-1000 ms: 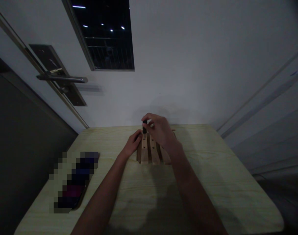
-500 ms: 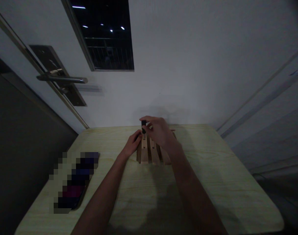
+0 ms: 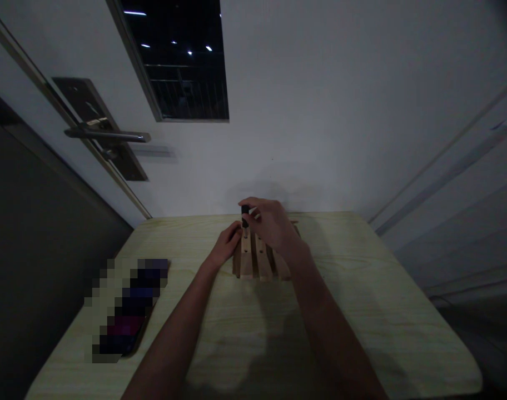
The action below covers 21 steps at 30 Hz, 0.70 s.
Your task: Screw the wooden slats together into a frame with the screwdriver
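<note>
My right hand (image 3: pixel 272 222) is closed around the black handle of a short screwdriver (image 3: pixel 245 213), held upright. Its metal shaft points down at a hole in the leftmost slat of a small wooden piece (image 3: pixel 247 268) made of several pale slats with round holes. The contact at the tip is too small to make out. Against the left side of the wooden piece, my left hand (image 3: pixel 226 243) grips its edge with curled fingers. Part of the piece's right side is hidden behind my right hand and wrist.
The piece rests near the back edge of a pale wood-grain table (image 3: pixel 353 311). A phone-like dark object (image 3: pixel 132 311), partly pixelated, lies at the left. Behind the table stands a white door (image 3: pixel 320 111) with a metal handle (image 3: pixel 112 135) and a dark window (image 3: pixel 182 61).
</note>
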Motion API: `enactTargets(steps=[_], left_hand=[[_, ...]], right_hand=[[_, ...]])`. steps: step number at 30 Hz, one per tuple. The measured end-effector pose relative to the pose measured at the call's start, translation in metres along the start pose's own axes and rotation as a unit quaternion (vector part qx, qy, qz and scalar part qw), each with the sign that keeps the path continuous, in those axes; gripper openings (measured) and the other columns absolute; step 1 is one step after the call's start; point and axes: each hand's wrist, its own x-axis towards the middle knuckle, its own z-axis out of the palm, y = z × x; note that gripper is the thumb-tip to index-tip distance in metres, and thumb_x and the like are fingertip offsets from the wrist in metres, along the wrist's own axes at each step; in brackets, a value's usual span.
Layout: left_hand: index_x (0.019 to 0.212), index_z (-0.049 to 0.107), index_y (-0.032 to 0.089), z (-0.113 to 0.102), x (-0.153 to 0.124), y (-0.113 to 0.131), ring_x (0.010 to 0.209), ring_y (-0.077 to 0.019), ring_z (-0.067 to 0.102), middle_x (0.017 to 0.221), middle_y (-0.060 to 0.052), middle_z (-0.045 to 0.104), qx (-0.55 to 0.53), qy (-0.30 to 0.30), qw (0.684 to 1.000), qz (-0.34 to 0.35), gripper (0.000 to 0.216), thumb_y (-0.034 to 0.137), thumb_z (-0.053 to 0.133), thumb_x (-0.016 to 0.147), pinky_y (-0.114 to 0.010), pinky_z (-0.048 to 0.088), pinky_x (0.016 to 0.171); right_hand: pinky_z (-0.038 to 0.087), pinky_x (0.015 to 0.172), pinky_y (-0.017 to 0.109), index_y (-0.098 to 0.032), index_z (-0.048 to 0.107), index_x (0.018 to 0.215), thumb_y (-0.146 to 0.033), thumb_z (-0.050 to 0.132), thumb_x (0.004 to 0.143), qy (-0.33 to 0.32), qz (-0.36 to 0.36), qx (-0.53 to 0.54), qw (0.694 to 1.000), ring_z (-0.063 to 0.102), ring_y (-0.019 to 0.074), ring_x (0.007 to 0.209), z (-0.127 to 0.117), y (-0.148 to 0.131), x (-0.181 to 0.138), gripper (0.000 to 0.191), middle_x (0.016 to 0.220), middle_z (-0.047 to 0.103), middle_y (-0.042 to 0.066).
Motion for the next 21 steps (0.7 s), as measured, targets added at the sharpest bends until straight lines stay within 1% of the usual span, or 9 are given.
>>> enactTargets(steps=[7,12,18,21], left_hand=[[0.106,0.057,0.015,0.0006,0.0003,-0.0013,0.103,-0.0213,0.055,0.101,-0.006,0.064,-0.009,-0.003,1.0,0.003,0.032,0.037,0.041,0.088,-0.034,0.042,0.092],[0.107,0.057,0.015,-0.0001,0.0004,-0.0005,0.102,-0.0212,0.055,0.1,-0.006,0.065,0.002,0.003,1.0,0.0,0.033,0.038,0.041,0.088,-0.033,0.043,0.091],[0.104,0.057,0.015,-0.0002,0.0002,-0.0012,0.1,-0.0201,0.055,0.099,-0.005,0.064,-0.003,-0.001,1.0,0.001,0.032,0.037,0.04,0.089,-0.033,0.042,0.091],[0.104,0.057,0.015,-0.0003,-0.0004,-0.001,0.099,-0.0199,0.056,0.098,-0.005,0.064,0.0,0.0,1.0,-0.001,0.031,0.037,0.04,0.089,-0.033,0.043,0.089]], right_hand=[[0.05,0.068,0.023,-0.018,0.064,0.103,-0.011,0.054,0.078,0.004,-0.001,0.008,1.0,0.062,0.0111,0.069,0.0015,0.0013,-0.0004,0.028,0.094,0.069,0.004],[0.05,0.07,0.025,-0.018,0.064,0.102,-0.01,0.054,0.078,0.007,-0.002,0.005,1.0,0.063,0.0117,0.069,0.0003,0.0004,0.0,0.027,0.095,0.069,0.004],[0.049,0.068,0.024,-0.016,0.064,0.103,-0.011,0.055,0.078,0.004,-0.001,0.003,1.0,0.062,0.0121,0.068,0.0009,0.0014,0.0003,0.027,0.092,0.07,0.005],[0.048,0.066,0.023,-0.017,0.064,0.103,-0.013,0.056,0.078,0.007,0.0,0.0,1.0,0.062,0.0116,0.067,0.0012,0.0019,-0.0001,0.026,0.091,0.07,0.004]])
